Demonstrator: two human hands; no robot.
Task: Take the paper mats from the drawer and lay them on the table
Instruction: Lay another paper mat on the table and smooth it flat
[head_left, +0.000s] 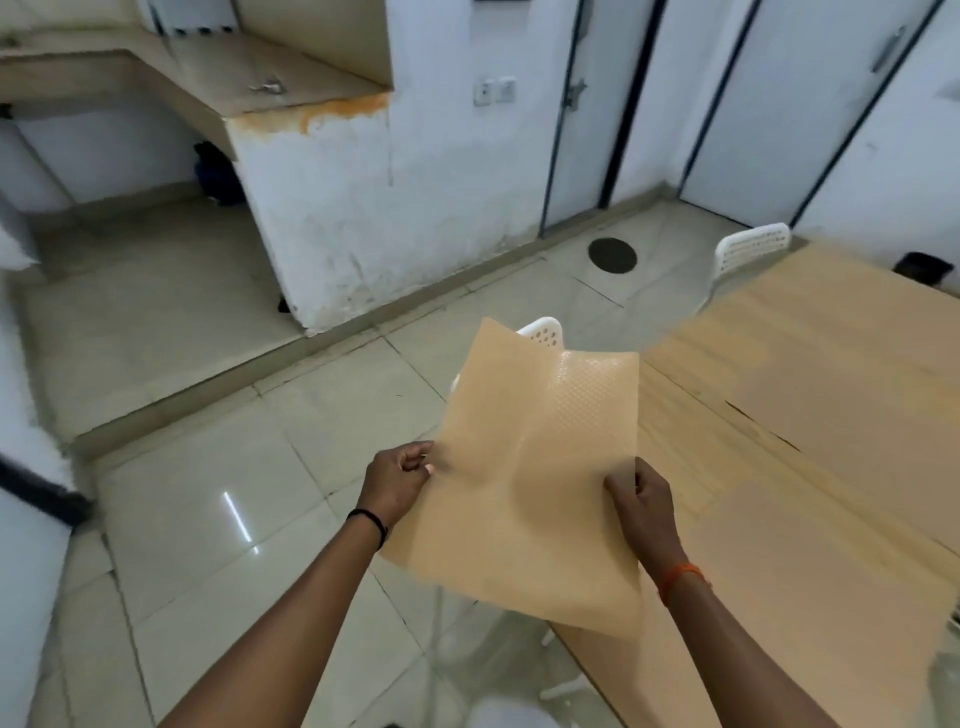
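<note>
A tan paper mat (524, 467) with a dotted, embossed texture hangs in the air in front of me, over the floor at the table's left edge. My left hand (397, 480) pinches its left edge and my right hand (641, 504) pinches its right edge. The sheet looks like more than one layer, with a far corner splayed apart. The wooden table (810, 395) stretches away on the right, and tan mats (831, 561) lie flat on it. No drawer is in view.
White perforated chairs stand at the table: one behind the held mat (545, 332), one at the far end (748, 249), one below me (509, 712). A stained white counter block (322, 208) and closed doors line the back. Tiled floor (208, 519) lies left.
</note>
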